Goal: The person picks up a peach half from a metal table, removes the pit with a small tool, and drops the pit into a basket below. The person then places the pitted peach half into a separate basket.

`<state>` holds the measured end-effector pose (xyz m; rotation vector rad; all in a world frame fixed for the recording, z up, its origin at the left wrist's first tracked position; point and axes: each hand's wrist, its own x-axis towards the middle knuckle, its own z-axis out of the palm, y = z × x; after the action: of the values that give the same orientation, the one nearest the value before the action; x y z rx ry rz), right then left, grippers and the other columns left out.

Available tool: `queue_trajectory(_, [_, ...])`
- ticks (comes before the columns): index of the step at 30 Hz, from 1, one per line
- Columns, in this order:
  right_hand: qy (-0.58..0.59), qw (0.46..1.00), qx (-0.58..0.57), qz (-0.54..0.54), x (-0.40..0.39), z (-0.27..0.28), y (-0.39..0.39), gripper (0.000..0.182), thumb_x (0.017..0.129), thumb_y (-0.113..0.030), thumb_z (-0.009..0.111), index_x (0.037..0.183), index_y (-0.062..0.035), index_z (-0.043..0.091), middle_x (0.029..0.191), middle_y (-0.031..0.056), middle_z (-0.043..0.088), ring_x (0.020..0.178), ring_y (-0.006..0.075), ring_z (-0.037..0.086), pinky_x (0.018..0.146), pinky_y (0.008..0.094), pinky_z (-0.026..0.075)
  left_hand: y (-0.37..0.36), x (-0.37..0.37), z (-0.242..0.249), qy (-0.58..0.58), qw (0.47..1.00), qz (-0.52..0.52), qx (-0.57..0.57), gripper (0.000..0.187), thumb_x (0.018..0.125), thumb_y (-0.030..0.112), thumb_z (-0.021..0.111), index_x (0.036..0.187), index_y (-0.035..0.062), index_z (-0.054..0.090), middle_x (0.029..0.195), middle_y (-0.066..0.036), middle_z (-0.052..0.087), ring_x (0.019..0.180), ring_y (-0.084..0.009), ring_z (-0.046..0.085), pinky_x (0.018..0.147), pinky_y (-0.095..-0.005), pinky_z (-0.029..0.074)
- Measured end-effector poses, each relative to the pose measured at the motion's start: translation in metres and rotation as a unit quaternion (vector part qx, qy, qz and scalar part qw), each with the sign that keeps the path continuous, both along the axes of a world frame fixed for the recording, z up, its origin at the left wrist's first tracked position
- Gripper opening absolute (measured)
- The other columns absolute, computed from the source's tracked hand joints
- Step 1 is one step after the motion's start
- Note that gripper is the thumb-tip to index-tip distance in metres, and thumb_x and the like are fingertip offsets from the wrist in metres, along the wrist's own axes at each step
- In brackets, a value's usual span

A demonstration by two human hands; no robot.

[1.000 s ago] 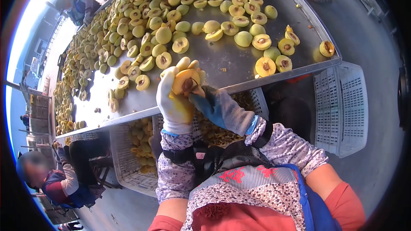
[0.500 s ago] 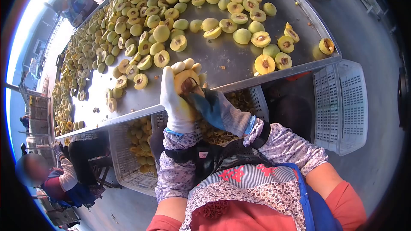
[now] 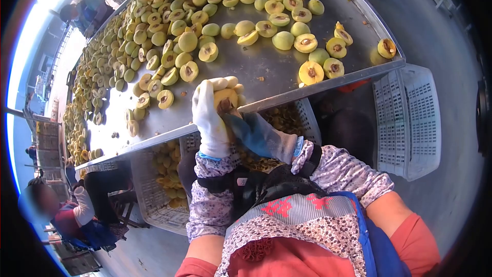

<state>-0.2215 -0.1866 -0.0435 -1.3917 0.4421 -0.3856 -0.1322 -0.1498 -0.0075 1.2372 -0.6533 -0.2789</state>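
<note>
In my left hand [image 3: 209, 115], in a white glove with yellow stains, is a peach half [image 3: 225, 96], its brown, pit-side cut face turned up. The fingers curl round its far side. My right hand [image 3: 259, 134], in a blue-and-grey glove, is closed against the near edge of the fruit, fingertips at the brown centre. Whatever it grips is hidden by the fingers. Both hands are just over the front edge of a metal table [image 3: 246, 79]. Beyond them lie many yellow-green peach halves [image 3: 208, 52], some cut side up and others skin side up.
Under the table edge, a crate [image 3: 146, 195] contains yellow fruit, and another bin holds peelings or scraps [image 3: 282, 119]. White perforated baskets [image 3: 407, 123] stand at the right. A seated person [image 3: 84, 215] is at left; another person [image 3: 87, 14] is at the far side.
The right hand's fingers have moved in closer over the peach half, and a dark curved edge seen at its centre no longer shows. The table view has shifted slightly.
</note>
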Motion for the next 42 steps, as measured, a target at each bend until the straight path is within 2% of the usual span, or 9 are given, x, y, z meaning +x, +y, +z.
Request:
queue_trajectory(2, [-0.002, 0.999, 0.043, 0.023, -0.01, 0.024, -0.004, 0.056, 0.1, -0.056, 0.05, 0.088, -0.0027, 0.061, 0.063, 0.0024, 0.053, 0.055, 0.01, 0.05, 0.049, 0.0281, 0.041, 0.002, -0.001, 0.01, 0.159, 0.985, -0.063, -0.037, 0.024, 0.1, 0.021, 0.05, 0.094, -0.0005, 0.06, 0.094, -0.016, 0.068, 0.076, -0.0243, 0.068, 0.065, -0.0324, 0.056])
queue_trajectory(5, [0.076, 0.966, 0.215, 0.124, -0.025, 0.047, -0.019, 0.056, 0.096, -0.063, 0.051, 0.077, -0.0106, 0.055, 0.056, -0.0032, 0.044, 0.042, 0.0072, 0.038, 0.039, 0.0244, 0.03, 0.012, 0.021, -0.001, 0.065, 0.982, -0.167, 0.063, 0.018, 0.097, -0.001, 0.048, 0.113, -0.0074, 0.052, 0.102, -0.016, 0.062, 0.078, -0.0232, 0.067, 0.073, -0.0329, 0.059])
queue_trajectory(7, [0.054, 0.851, 0.429, 0.298, -0.026, 0.029, -0.029, 0.057, 0.099, -0.062, 0.045, 0.087, -0.0085, 0.06, 0.061, -0.0024, 0.049, 0.046, 0.0068, 0.041, 0.041, 0.0245, 0.033, 0.011, 0.025, -0.001, 0.06, 0.977, -0.202, 0.038, 0.017, 0.096, 0.002, 0.049, 0.108, -0.0078, 0.056, 0.097, -0.016, 0.063, 0.075, -0.0219, 0.067, 0.07, -0.0316, 0.058])
queue_trajectory(14, [0.149, 0.917, 0.303, 0.21, -0.04, 0.043, -0.026, 0.055, 0.098, -0.064, 0.044, 0.076, -0.0146, 0.052, 0.053, -0.0075, 0.036, 0.039, 0.0044, 0.029, 0.037, 0.0229, 0.023, 0.004, 0.017, 0.015, 0.083, 0.959, -0.215, 0.167, 0.041, 0.098, 0.024, 0.044, 0.075, -0.0027, 0.064, 0.078, -0.016, 0.069, 0.064, -0.0174, 0.063, 0.059, -0.0262, 0.048])
queue_trajectory(19, [0.072, 0.846, 0.45, 0.275, -0.043, 0.033, -0.026, 0.055, 0.098, -0.064, 0.045, 0.076, -0.0138, 0.053, 0.054, -0.0082, 0.037, 0.039, 0.0048, 0.03, 0.037, 0.0235, 0.024, 0.0, 0.008, 0.013, 0.09, 0.966, -0.216, 0.107, 0.04, 0.099, 0.023, 0.042, 0.08, -0.0039, 0.065, 0.079, -0.016, 0.069, 0.06, -0.0164, 0.06, 0.058, -0.0271, 0.049])
queue_trajectory(27, [0.108, 0.881, 0.406, 0.219, -0.046, 0.043, -0.024, 0.056, 0.097, -0.066, 0.046, 0.073, -0.015, 0.048, 0.053, -0.0082, 0.032, 0.039, 0.0045, 0.027, 0.035, 0.0232, 0.021, 0.0, 0.006, 0.007, 0.088, 0.964, -0.222, 0.12, 0.03, 0.098, 0.014, 0.044, 0.084, -0.004, 0.063, 0.082, -0.016, 0.069, 0.063, -0.0161, 0.062, 0.06, -0.0265, 0.051])
queue_trajectory(30, [0.098, 0.86, 0.45, 0.218, -0.043, 0.045, -0.023, 0.055, 0.097, -0.065, 0.046, 0.075, -0.0146, 0.049, 0.053, -0.0082, 0.032, 0.038, 0.0043, 0.027, 0.034, 0.0227, 0.021, -0.007, -0.007, 0.001, -0.16, 0.982, -0.079, 0.058, 0.025, 0.098, 0.006, 0.041, 0.086, -0.0037, 0.061, 0.083, -0.016, 0.068, 0.063, -0.0161, 0.062, 0.061, -0.0274, 0.052])
queue_trajectory(39, [0.075, 0.868, 0.402, 0.284, -0.05, 0.039, -0.024, 0.056, 0.099, -0.064, 0.043, 0.073, -0.0148, 0.048, 0.053, -0.0081, 0.032, 0.038, 0.0047, 0.026, 0.035, 0.0227, 0.02, 0.004, 0.011, 0.007, 0.142, 0.941, -0.306, -0.009, 0.042, 0.099, 0.023, 0.039, 0.082, -0.0058, 0.065, 0.081, -0.019, 0.07, 0.06, -0.0188, 0.062, 0.058, -0.0277, 0.049])
queue_trajectory(42, [0.097, 0.882, 0.368, 0.279, -0.052, 0.04, -0.023, 0.056, 0.099, -0.063, 0.043, 0.072, -0.0143, 0.049, 0.053, -0.0078, 0.033, 0.038, 0.0051, 0.026, 0.035, 0.0234, 0.021, 0.009, 0.014, 0.017, -0.099, 0.942, -0.29, 0.135, 0.029, 0.1, 0.017, 0.038, 0.081, -0.0009, 0.052, 0.073, -0.016, 0.064, 0.062, -0.0225, 0.061, 0.056, -0.0325, 0.05])
